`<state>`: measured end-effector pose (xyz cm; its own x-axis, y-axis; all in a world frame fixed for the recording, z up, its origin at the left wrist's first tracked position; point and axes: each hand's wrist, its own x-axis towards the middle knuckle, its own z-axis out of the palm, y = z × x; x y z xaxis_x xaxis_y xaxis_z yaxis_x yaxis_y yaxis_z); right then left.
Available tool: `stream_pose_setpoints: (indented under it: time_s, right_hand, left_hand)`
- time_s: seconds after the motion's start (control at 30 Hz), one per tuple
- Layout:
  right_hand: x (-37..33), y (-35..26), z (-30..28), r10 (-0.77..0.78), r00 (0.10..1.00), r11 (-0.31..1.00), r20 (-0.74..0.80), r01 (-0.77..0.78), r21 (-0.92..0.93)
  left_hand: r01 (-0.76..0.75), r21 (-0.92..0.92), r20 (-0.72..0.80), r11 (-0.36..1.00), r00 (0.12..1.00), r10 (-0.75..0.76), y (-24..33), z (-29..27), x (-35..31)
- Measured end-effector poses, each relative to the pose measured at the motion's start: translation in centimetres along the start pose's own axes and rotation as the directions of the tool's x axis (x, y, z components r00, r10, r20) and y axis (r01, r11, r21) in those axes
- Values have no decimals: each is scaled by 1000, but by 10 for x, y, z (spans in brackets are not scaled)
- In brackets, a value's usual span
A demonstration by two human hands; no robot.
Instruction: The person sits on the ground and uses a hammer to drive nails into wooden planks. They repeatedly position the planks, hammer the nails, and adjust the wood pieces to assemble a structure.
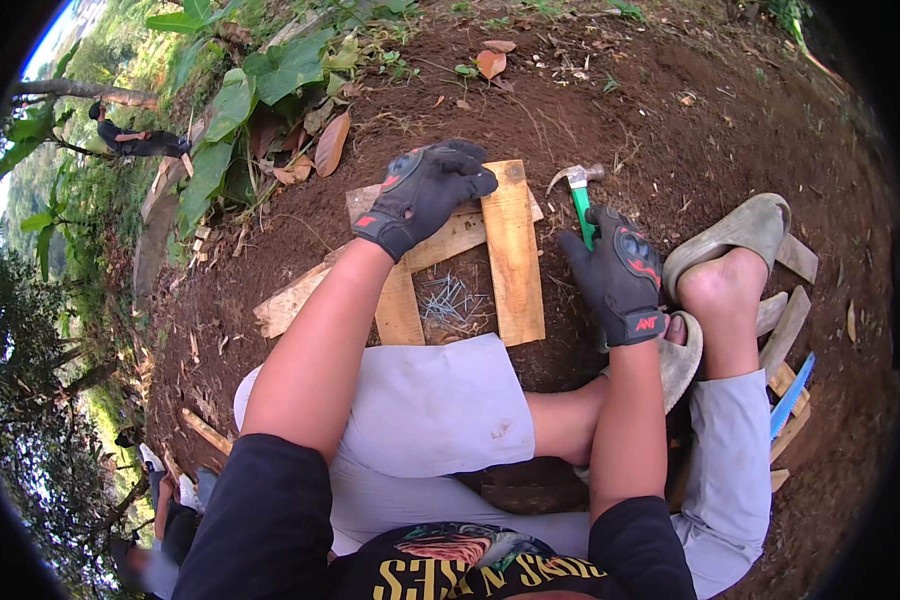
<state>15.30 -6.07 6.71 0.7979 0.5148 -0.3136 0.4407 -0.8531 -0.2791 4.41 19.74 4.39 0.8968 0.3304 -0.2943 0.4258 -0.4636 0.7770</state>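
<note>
My left hand (425, 195), in a black glove with red marks, is bent over the far end of a short wooden board (515, 265). Its thumb and fingertips come together at the board's edge; whatever they pinch is too small to make out. A claw hammer (581, 208) with a green handle and metal head lies to the right, its head pointing away from me. My gloved right hand (622, 272) closes around the lower handle, whose end is hidden. Other boards (450, 240) lie crosswise beside and under the first, and several loose nails (450, 300) are heaped between them.
Leafy plants (270, 85) edge the brown soil at the far left. A blue saw blade (790, 395) and wood offcuts (785, 330) lie right of my sandalled foot (725, 285). Another person (130, 138) is at the upper left, and more people (175, 520) sit at the lower left.
</note>
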Motion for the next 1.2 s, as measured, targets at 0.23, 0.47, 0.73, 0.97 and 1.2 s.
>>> stream_pose_setpoints:
  time_s: [0.23,0.47,0.73,0.97,1.2]
  right_hand:
    - [0,1,-7,0,1000,997,6,-1,72]
    - [0,4,-5,-10,1000,999,-15,11,47]
    - [-1,-1,-6,27,1000,999,4,-27,27]
    - [-6,10,10,89,995,985,41,-81,-154]
    - [-2,18,25,30,999,985,13,-27,-170]
  left_hand:
    - [6,-52,-11,999,1000,-6,-4,4,0]
    - [9,-93,-17,996,1000,-11,1,3,-1]
    - [-30,-102,-30,994,999,27,-10,9,2]
    - [-13,-14,-2,1000,1000,13,12,7,0]
    - [-23,-133,1,991,1000,23,-8,11,1]
